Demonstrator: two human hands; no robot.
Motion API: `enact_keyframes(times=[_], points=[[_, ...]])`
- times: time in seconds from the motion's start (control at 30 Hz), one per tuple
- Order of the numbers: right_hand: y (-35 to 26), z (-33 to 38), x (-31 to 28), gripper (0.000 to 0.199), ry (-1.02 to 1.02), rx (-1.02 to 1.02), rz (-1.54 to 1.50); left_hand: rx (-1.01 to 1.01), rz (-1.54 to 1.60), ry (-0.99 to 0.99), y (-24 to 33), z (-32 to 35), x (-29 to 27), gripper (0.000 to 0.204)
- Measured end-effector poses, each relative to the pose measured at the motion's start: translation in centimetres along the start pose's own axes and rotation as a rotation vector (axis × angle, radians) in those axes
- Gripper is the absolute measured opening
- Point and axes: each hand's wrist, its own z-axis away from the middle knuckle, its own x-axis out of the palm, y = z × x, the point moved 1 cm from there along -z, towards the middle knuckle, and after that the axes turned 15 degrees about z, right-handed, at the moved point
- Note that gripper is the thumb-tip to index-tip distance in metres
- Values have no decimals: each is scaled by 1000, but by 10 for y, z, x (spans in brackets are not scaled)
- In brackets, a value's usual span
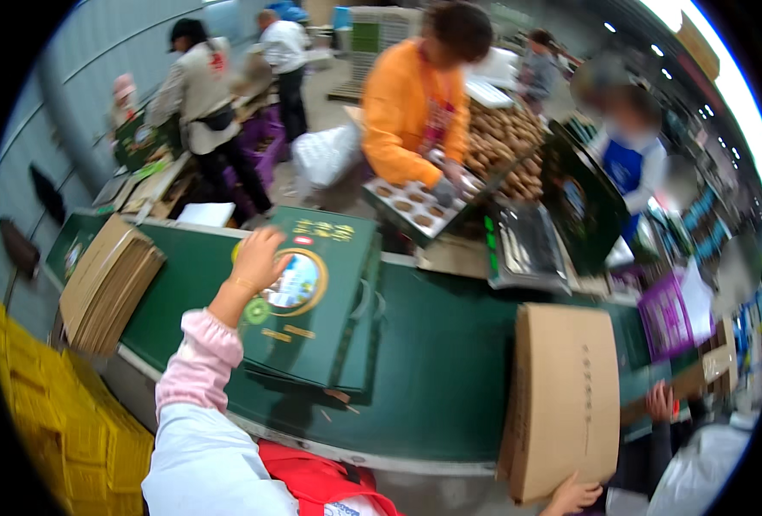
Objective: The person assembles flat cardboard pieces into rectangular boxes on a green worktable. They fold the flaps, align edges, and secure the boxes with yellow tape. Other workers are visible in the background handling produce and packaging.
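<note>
My left hand (262, 260) is open, fingers spread over the top of a dark green gift box (316, 232) with a round picture on its lid. A second green box (365, 348) shows at the first one's right side; where they overlap is partly hidden. At the lower right, my right hand (574, 496) grips the near end of a brown cardboard stack (570, 396), its thumb against the face; the lower edge of the picture cuts the hand off.
The green conveyor belt (432, 361) runs across. Folded cardboard (110, 284) stands at its left, beside yellow crates (71, 439). Across it, an orange-clad person (398, 103) works at a tray with round cavities (415, 206), near heaped brown fruit (505, 142). Another person's hand (660, 401) is at right.
</note>
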Motion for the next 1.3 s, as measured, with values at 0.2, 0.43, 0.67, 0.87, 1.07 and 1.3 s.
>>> enact_keyframes(times=[0.2, 0.43, 0.67, 0.87, 1.07, 1.3], points=[[-122, 45, -260, 35, -184, -930, -1252, -880, -121, 117, -170, 202, -80, 59], [-195, 202, -515, 28, -442, -1567, -1813, -1182, -443, 134, -399, 315, -221, 80], [-254, 328, -687, 17, -774, -1684, -1820, -1023, -706, -356, -559, 357, -231, 84], [-330, 447, -780, 18, -996, -2034, -1715, -878, -468, -446, -542, 336, -260, 38], [-366, 513, -827, 22, -1635, -1926, -1584, -440, -240, 8, -580, 370, -299, 44], [-374, 513, -821, 36, -1855, -1781, -1565, -631, -171, -509, -550, 317, -280, 21]])
